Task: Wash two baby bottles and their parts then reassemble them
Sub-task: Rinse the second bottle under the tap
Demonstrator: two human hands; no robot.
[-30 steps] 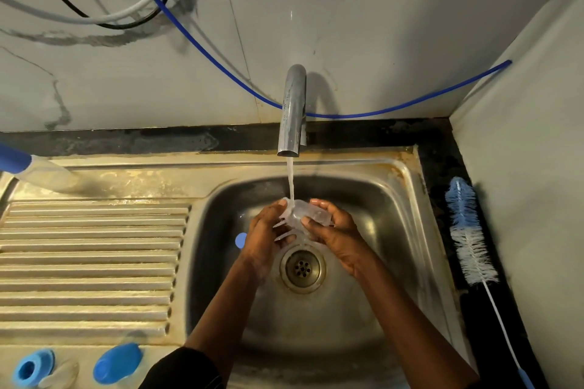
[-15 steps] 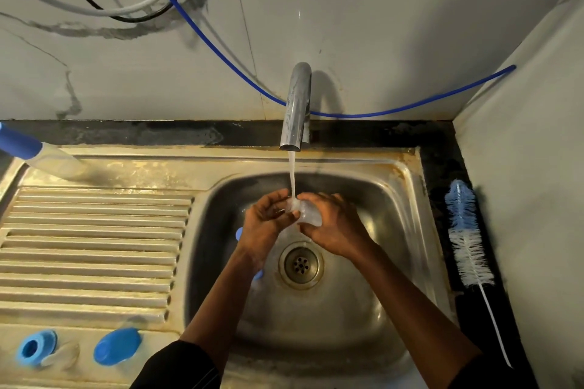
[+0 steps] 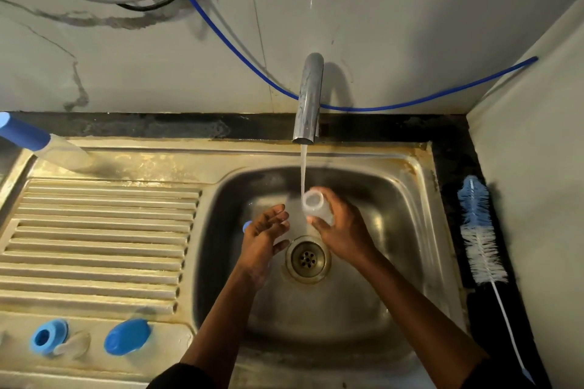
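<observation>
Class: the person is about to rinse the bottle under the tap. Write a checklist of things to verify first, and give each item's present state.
1. Water runs from the tap: ok.
2. Right hand grips the clear bottle: ok.
3. Bottle mouth sits under the stream: cannot tell; the water falls at its left rim.
4. Left hand is free to help: ok, open and holding nothing.
5. Bottle brush is at hand: ok, it lies on the counter right of the sink.
6. Inside of the bottle is free of soap: cannot tell.
</observation>
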